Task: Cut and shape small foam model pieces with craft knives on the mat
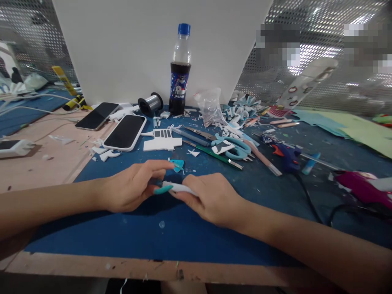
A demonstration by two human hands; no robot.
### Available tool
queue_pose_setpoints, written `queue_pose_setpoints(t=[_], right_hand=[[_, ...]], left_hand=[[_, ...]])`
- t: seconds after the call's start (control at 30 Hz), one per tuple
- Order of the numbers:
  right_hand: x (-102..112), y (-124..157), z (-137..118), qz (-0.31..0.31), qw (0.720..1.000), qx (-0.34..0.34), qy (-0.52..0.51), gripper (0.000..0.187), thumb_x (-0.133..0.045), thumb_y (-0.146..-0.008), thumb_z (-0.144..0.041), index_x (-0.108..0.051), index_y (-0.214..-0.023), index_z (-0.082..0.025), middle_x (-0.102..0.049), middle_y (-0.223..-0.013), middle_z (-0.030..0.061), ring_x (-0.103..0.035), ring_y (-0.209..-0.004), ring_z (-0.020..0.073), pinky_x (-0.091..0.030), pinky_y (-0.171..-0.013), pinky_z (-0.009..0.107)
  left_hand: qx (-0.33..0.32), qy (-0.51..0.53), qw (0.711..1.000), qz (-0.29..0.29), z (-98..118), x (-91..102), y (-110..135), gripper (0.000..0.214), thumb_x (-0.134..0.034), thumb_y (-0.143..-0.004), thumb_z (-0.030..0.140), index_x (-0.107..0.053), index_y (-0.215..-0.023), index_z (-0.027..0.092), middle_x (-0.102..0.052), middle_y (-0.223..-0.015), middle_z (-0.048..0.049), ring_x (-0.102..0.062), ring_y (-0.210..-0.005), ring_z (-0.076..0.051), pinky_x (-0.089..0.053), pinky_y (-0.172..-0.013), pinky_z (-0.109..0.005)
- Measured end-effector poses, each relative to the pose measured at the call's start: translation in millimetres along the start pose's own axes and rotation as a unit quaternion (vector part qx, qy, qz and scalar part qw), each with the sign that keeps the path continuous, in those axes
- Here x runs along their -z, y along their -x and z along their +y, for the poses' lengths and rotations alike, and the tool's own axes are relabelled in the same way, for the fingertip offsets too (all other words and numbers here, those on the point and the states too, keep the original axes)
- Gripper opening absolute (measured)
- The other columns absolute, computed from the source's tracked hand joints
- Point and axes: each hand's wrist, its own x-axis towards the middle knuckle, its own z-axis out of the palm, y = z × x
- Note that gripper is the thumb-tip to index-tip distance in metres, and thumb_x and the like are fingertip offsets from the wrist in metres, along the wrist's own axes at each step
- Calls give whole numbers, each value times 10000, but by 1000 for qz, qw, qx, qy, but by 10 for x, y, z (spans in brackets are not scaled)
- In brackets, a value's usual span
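Blue mat (128,237) on wooden bench (36,163); left hand (130,190) and right hand (211,198) both pinch a white-teal strip (174,188); perforated metal wall (321,81) beyond.

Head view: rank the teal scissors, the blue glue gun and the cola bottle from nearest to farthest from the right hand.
1. Teal scissors: just beyond the right hand, slightly to its right.
2. Blue glue gun: farther out on the right side of the mat.
3. Cola bottle: at the back, upright against the white board.

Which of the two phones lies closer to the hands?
The white-edged phone on the blue mat; the darker phone lies farther back, on the wooden table.
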Motion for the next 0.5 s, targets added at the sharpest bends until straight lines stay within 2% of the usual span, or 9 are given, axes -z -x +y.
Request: queue_pose_setpoints(t=[0.13, 0.27, 0.37, 0.43, 0.5], right_hand=[[-27, 18, -55, -6, 1000, 15, 19, 499, -244, -1051, -387, -551, -729, -161, -577, -514, 14, -490, -430, 126, -214, -449, 286], [-34, 12, -36, -38, 999, -20, 17, 495, -203, -1056, -384, -541, -771, -161, -583, -555, 18, -499, -460, 131, -218, -460, 282], [-24, -16, -2, -31, 998, -58, 10, 492, -206, -1052, -410, -529, -771, -166, -559, -542, 13, -479, -446, 126, -209, -452, 278], [3, -45, 43, -4, 994, -112, -5, 489, -229, -1041, -448, -502, -738, -179, -523, -512, 1, -446, -412, 117, -205, -437, 272], [39, -80, 115, 25, 980, -194, -48, 476, -259, -1030, -477, -474, -714, -194, -487, -485, -15, -420, -377, 105, -223, -418, 262]], left_hand=[[-5, -1, 1000, 21, 8, -22, 15, 524, -360, -910, 70, -258, -1409, 193, -639, -789, -35, -606, -588, -164, -524, -552, -259], [11, 21, 999, 26, -26, -27, -1, 510, -364, -917, 80, -268, -1405, 194, -580, -710, 10, -538, -523, -136, -458, -506, -230], [81, 3, 997, 12, -58, 2, -15, 461, -380, -929, 111, -358, -1377, 215, -627, -814, -19, -588, -614, -140, -466, -560, -234], [165, -45, 984, 45, -78, 21, -27, 342, -371, -971, 183, -475, -1292, 235, -613, -788, -11, -575, -603, -135, -437, -538, -233], [230, -80, 966, 92, -93, 28, -49, 308, -315, -1011, 245, -533, -1227, 228, -535, -656, 21, -486, -496, -118, -379, -478, -231]])
